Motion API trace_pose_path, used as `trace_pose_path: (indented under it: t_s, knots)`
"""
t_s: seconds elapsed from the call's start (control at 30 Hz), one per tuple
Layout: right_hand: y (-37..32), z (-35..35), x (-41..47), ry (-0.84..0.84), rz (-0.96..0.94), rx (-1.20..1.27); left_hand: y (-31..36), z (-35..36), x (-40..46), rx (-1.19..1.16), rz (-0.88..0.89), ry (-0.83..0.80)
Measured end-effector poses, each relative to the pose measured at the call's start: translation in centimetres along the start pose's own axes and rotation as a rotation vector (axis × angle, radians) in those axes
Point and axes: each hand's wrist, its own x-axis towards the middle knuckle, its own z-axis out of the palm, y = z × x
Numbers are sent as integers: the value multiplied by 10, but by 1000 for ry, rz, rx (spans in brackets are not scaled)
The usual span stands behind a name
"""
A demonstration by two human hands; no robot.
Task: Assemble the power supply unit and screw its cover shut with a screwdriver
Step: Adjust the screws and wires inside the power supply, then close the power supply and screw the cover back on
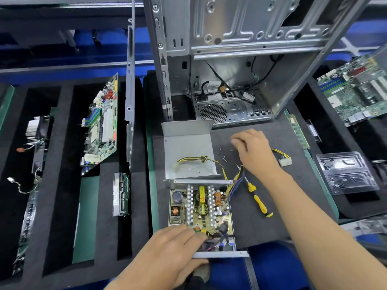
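Note:
The open power supply unit (pixel 201 208) lies on the black mat, its circuit board showing. My left hand (pixel 173 252) grips its near edge, fingers over the board and thumb under the metal rim. The grey cover (pixel 188 151) lies flat just beyond it, with a yellow-black cable on top. Several small screws (pixel 224 153) are scattered on the mat right of the cover. My right hand (pixel 251 147) reaches over them with curled fingers; whether it holds a screw is hidden. A yellow-black screwdriver (pixel 258 199) lies to the right of the unit.
An empty computer case (pixel 230 59) stands at the back. Motherboards sit in foam slots at left (pixel 102 126) and far right (pixel 356 91). A white connector (pixel 285 161) lies by my right wrist. A clear plastic tray (pixel 347 174) sits right.

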Motion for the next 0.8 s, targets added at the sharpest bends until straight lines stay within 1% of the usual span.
trace_pose_path:
  t_s: [0.03, 0.1, 0.2, 0.27, 0.33, 0.4, 0.47, 0.53, 0.6, 0.7, 0.8]
  knots:
    - [-1, -5, -5, 68, -21, 52, 0, -5, 2, -7, -8, 4]
    - [-1, -14, -16, 104, -48, 88, 2, -15, 6, -22, -14, -10]
    - [4, -17, -21, -2, 1, -2, 4, -29, 9, -77, -70, -72]
    - [3, -13, -18, -91, 13, -47, 7, -40, 10, -164, -155, -140]
    - [-5, -8, -12, -158, 6, -48, 6, -50, 12, -339, -314, -214]
    - [-11, -2, -7, -204, -16, -133, 4, -57, 12, -498, -456, -276]
    - [-12, 5, -9, -254, -34, -227, 1, -64, 17, -626, -535, -316]
    - [-7, 7, -15, -314, -9, -251, -2, -73, 26, -740, -591, -335]
    - [-1, 8, -19, -342, 28, -215, -10, -78, 35, -788, -640, -340]
    - [4, 6, -24, -313, 61, -124, -25, -83, 52, -812, -708, -343]
    - [7, 7, -26, -315, 49, -146, -34, -83, 66, -818, -724, -348]
